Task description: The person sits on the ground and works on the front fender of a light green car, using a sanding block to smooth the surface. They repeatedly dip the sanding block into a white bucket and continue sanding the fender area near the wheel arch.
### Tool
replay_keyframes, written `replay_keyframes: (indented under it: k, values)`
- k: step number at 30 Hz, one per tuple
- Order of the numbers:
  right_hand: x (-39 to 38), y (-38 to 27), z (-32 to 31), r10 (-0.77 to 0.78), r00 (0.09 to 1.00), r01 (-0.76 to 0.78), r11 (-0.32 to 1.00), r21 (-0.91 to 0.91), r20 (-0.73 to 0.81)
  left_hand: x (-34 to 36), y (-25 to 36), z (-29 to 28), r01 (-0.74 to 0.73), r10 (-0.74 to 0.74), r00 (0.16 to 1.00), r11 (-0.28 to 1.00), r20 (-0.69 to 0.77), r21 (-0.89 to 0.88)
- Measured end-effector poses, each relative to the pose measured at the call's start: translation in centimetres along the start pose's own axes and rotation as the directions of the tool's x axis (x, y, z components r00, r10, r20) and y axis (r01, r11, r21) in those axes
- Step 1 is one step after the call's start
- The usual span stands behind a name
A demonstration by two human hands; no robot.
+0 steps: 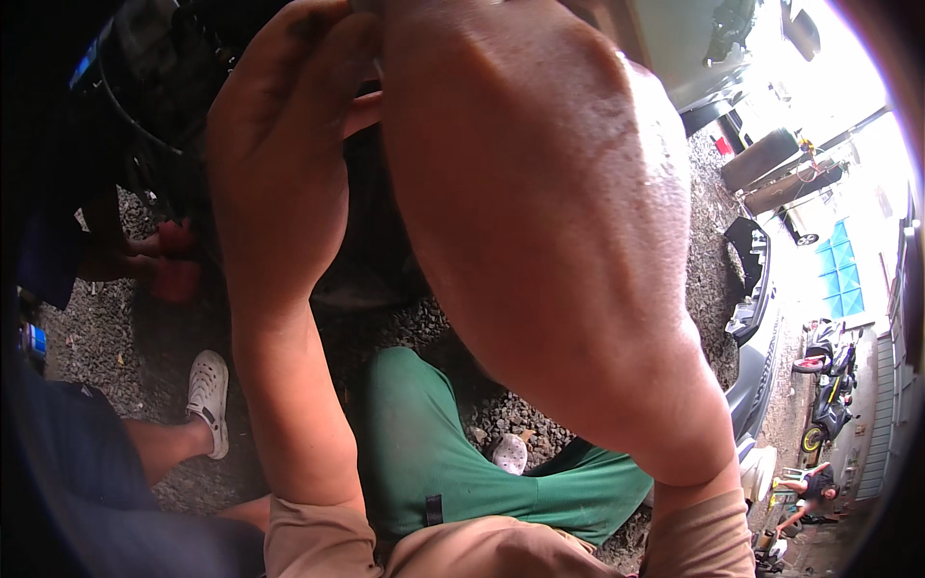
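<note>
Both my arms reach up close in front of the head view. My left hand (279,144) is at the upper left, its fingers curled inward near the top edge. Whatever those fingers hold is hidden in shadow and cut off by the frame. My right arm (549,222) fills the middle, very near the camera. At the top, my right hand (501,48) shows only in part, and its fingers are out of sight. A pinkish fingertip or thin piece (363,114) shows between the two hands. Behind my left hand lies a dark vehicle part (164,106), too dim to name.
A person in dark clothing with a white clog (207,403) sits close at left. Another person's feet in red footwear (176,255) are beyond. Right of my arm lie a car bumper (756,337), a cylinder (761,159) and motorcycles (829,385); a person (809,486) is farther back. Gravel (87,337) covers the ground.
</note>
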State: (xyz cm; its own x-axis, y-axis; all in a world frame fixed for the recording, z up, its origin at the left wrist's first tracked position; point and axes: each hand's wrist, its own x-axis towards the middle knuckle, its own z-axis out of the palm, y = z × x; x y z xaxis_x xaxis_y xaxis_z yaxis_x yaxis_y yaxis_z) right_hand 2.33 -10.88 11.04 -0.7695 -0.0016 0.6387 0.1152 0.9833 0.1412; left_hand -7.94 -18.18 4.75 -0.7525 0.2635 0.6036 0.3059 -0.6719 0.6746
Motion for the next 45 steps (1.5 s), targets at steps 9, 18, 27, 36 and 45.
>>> replay_keyframes:
  k: [9, 18, 27, 36, 45]
  values:
    - [-0.5, -0.2, 0.6, 0.015, 0.999, -0.015, 1.000, 0.020, -0.031, -0.2, 0.4, 0.0, -0.014, 0.021, 0.997, 0.996, -0.079, 0.088]
    - [-0.4, 0.4, -0.2, 0.076, 0.993, -0.076, 0.997, 0.004, -0.090, -0.3, 0.8, 0.7, 0.184, -0.177, 0.983, 0.971, 0.057, -0.153]
    - [-1.7, 0.3, 1.9, 0.103, 0.987, -0.095, 0.993, 0.071, -0.125, -1.2, -0.6, -0.5, 0.136, -0.139, 0.990, 0.986, -0.017, -0.094]
    - [-2.1, 0.6, 2.5, 0.131, 0.977, -0.112, 0.987, 0.114, -0.171, -1.1, -0.6, -0.7, 0.111, -0.114, 0.991, 0.992, -0.064, -0.053]
    - [-1.3, 0.0, 1.5, 0.131, 0.968, -0.106, 0.986, 0.125, -0.216, -0.7, -0.1, -1.4, 0.098, -0.098, 0.989, 0.995, -0.110, -0.011]
